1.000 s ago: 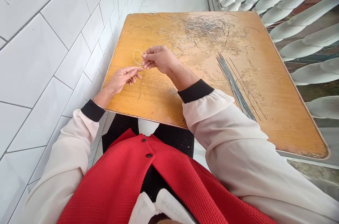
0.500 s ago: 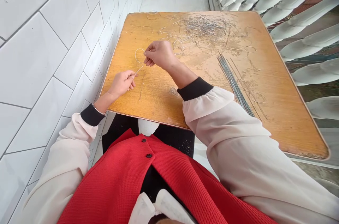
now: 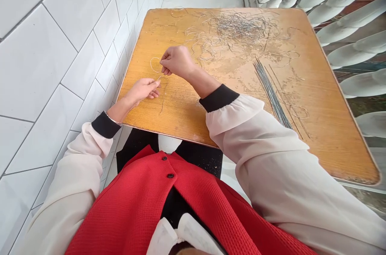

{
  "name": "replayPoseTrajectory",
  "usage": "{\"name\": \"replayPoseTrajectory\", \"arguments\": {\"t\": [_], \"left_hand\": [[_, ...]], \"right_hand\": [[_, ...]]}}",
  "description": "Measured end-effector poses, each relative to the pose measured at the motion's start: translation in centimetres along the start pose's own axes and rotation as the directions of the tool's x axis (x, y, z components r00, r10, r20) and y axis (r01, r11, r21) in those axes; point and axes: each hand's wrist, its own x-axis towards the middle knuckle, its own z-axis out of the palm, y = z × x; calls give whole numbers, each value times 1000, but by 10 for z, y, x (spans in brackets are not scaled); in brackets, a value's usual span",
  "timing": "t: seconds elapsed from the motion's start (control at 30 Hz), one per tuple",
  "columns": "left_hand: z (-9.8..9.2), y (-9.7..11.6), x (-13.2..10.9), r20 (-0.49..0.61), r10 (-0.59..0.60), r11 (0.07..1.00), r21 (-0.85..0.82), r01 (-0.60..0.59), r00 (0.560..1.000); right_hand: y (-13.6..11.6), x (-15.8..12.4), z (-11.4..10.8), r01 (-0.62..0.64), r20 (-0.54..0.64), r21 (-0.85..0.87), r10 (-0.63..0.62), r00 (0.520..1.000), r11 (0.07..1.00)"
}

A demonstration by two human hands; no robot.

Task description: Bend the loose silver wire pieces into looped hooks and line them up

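A thin pale wire point(image 3: 151, 63), bent into a loop, runs between my two hands above the left part of the wooden table point(image 3: 187, 120). My right hand point(image 3: 177, 61) pinches it beside the loop, fingers closed. Lower and to the left, my left hand point(image 3: 146, 89) grips the wire's straight end between thumb and fingers. Only a short length shows between the hands; the rest in the fingers is hidden. On the tabletop just right of my left hand lies a thin dark wire or its shadow point(image 3: 163, 98); I cannot tell which.
A tangled heap of wires point(image 3: 241, 26) lies at the table's far side, with loose curled pieces around it. A bundle of straight dark rods point(image 3: 273, 92) lies to the right of my right forearm. A white tiled wall point(image 3: 60, 46) borders the left, a white balustrade point(image 3: 352, 50) the right.
My hands have come closer together, so less wire shows between them. The loop stays beside my right hand. The view has shifted slightly.
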Motion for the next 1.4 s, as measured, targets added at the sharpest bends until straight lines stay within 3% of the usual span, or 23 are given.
{"name": "replayPoseTrajectory", "arguments": {"t": [0.3,0.43,0.63,0.8,1.0,1.17,1.4], "left_hand": [[2,2,13,-50,1,995,-98,-6,999],[-2,0,19,-51,6,990,-142,-13,999],[-1,0,23,-21,98,960,-263,-100,995],[-3,0,25,-79,135,954,-260,-151,988],[-2,2,22,-99,157,960,-218,-175,983],[-1,3,21,-105,169,954,-233,-190,980],[1,0,22,-122,127,942,-295,-158,984]], "right_hand": [[-1,6,3,73,17,-155,-71,997,985],[0,8,5,72,16,-134,-71,997,988],[-6,0,5,76,-27,-189,-82,996,979],[-9,-7,4,97,-83,-285,-125,989,954],[-6,-6,4,36,-49,-16,-37,998,999],[-4,-3,1,-47,1,196,48,999,980],[-4,-3,0,-94,34,283,88,996,954]]}}
